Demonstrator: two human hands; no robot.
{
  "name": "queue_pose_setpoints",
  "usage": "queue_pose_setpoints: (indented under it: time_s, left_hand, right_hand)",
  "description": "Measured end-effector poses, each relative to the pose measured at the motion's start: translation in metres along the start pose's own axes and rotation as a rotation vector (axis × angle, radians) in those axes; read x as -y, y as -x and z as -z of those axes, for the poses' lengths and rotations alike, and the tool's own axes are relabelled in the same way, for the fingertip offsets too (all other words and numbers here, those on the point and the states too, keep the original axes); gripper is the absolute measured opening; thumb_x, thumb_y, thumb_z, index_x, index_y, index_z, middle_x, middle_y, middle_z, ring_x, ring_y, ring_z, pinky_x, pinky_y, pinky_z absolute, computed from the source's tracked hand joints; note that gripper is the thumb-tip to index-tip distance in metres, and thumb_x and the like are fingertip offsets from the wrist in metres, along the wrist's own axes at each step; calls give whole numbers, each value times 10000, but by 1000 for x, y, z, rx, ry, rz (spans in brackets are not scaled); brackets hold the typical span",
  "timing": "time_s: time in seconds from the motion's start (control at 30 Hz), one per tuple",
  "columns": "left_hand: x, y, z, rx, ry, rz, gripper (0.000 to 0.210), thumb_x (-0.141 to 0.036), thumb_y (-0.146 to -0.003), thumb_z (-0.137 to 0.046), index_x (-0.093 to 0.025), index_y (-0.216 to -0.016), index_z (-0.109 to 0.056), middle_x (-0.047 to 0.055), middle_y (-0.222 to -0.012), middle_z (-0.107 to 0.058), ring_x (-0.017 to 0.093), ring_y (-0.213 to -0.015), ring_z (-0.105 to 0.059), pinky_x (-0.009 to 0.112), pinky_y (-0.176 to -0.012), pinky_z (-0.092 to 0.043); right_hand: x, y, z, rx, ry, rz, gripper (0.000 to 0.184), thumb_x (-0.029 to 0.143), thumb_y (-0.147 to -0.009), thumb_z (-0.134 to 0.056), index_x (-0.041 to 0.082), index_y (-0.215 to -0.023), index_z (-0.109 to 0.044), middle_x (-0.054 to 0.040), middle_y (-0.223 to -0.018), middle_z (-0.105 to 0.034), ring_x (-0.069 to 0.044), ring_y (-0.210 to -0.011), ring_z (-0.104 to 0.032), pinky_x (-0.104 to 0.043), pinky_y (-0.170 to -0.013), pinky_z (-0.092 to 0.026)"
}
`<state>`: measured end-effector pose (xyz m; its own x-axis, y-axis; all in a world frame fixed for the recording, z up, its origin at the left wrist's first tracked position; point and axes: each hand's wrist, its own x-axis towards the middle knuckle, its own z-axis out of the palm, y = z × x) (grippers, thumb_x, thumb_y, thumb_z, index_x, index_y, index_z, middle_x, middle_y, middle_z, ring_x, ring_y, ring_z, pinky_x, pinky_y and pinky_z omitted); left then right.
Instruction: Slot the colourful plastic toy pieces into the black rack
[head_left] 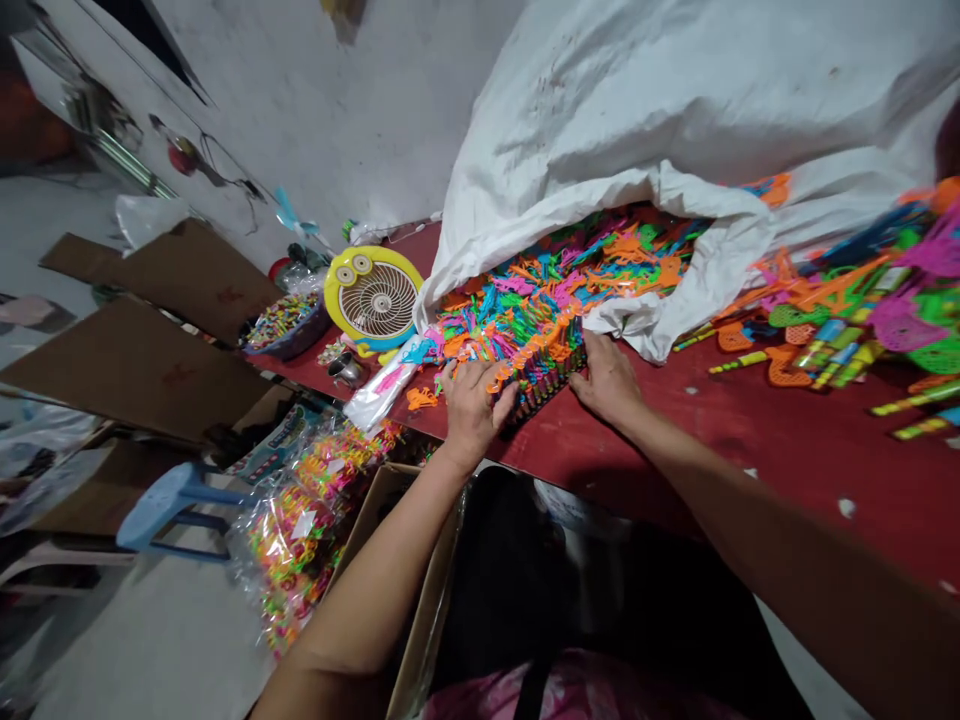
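A dark-based block of upright, colourful small plastic pieces with a row of orange tops sits on the red table, tilted across my view. My left hand holds its left end, thumb on the near side and fingers bent over the top. My right hand grips the opposite end, its fingertips partly hidden behind it. Just behind the block, a heap of loose coloured plastic pieces spills from the mouth of a large white sack. What the base of the block is made of, I cannot tell.
On the red table, toy sticks with coloured mesh heads lie at right. Left stand a yellow fan, a metal cup and a basin of small pieces. Below are filled plastic bags, a cardboard box and a blue stool.
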<state>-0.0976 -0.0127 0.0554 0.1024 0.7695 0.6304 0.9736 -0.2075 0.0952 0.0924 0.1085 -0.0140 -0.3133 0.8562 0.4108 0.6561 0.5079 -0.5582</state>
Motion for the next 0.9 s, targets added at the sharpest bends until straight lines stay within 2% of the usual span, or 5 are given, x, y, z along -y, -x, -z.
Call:
queue_pose_setpoints:
  time_s: [0.23, 0.43, 0.53, 0.73, 0.9]
  left_hand:
    - [-2, 2, 19, 72, -26, -28, 668, -544, -877, -610, -188, -1417, -446, 152, -1348, -559, 287, -1280, -482, 511, -1154, -181]
    - [-15, 46, 20, -185, -1, 114, 894, -605, -782, -697, -152, -1466, -343, 211, -1434, -458, 327, -1351, -412, 506, -1126, -275]
    - [-28, 77, 3, -432, 29, 358, 525, -480, -819, -717, -162, -1209, -567, 132, -1142, -621, 257, -1098, -574, 410, -959, -423]
    - [-38, 88, -32, -173, 71, 501, 199, -400, -873, -678, -217, -913, -747, 37, -774, -657, 194, -794, -577, 313, -739, -390]
    - [-29, 76, -45, -117, 106, 554, 330, -306, -914, -615, -197, -615, -703, 38, -630, -612, 189, -734, -531, 302, -680, -344]
  right_hand:
    - [2, 0, 4, 2, -10, 12, 620, 234, -788, -528, 157, -1390, -401, -182, -1278, -551, -339, -1181, -496, -500, -956, -434]
    - [-2, -1, 0, -6, -27, 24, 617, 236, -807, -510, 151, -1405, -386, -181, -1304, -542, -333, -1196, -495, -496, -957, -436]
    - [-4, -2, -1, 10, -13, 12, 620, 240, -817, -506, 144, -1416, -378, -184, -1312, -538, -332, -1202, -490, -488, -966, -433]
    - [-4, -1, 0, 40, 29, 15, 629, 254, -832, -499, 110, -1428, -361, -199, -1328, -526, -340, -1210, -479, -485, -971, -428]
    - [-2, 0, 0, 32, 52, 18, 629, 256, -833, -494, 117, -1430, -353, -194, -1339, -520, -336, -1210, -480, -480, -971, -430]
